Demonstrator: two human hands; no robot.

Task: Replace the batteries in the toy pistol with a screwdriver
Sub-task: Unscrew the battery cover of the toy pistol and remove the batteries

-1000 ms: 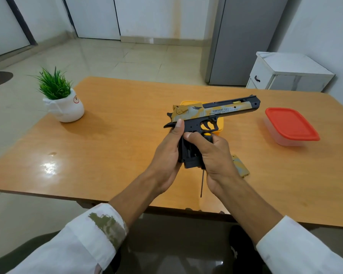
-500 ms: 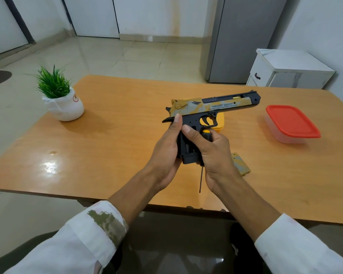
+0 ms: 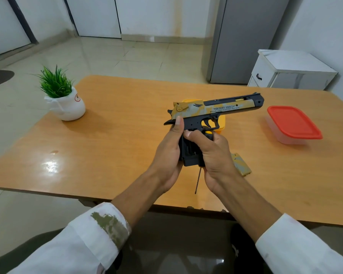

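The toy pistol [image 3: 218, 109], black with a tan and yellow camouflage slide, is held above the table with its barrel pointing right. My left hand [image 3: 167, 151] grips the back of its black grip, thumb up near the hammer. My right hand [image 3: 212, 157] wraps the front of the grip and also holds the screwdriver [image 3: 198, 180], whose yellow and black handle top shows above my fingers and whose thin shaft points down toward me. The open battery compartment [image 3: 189, 153] shows between my hands. The camouflage cover plate [image 3: 241, 164] lies on the table just right of my right hand.
A yellow container [image 3: 222, 123] sits on the wooden table [image 3: 117, 147] behind the pistol. A clear box with a red lid [image 3: 293, 124] stands at the right. A potted green plant [image 3: 62, 97] is at the table's left corner. A white cabinet [image 3: 289, 71] stands beyond the table.
Both hands and the pistol have shifted slightly up and away from me. The grip on pistol and screwdriver is unchanged.
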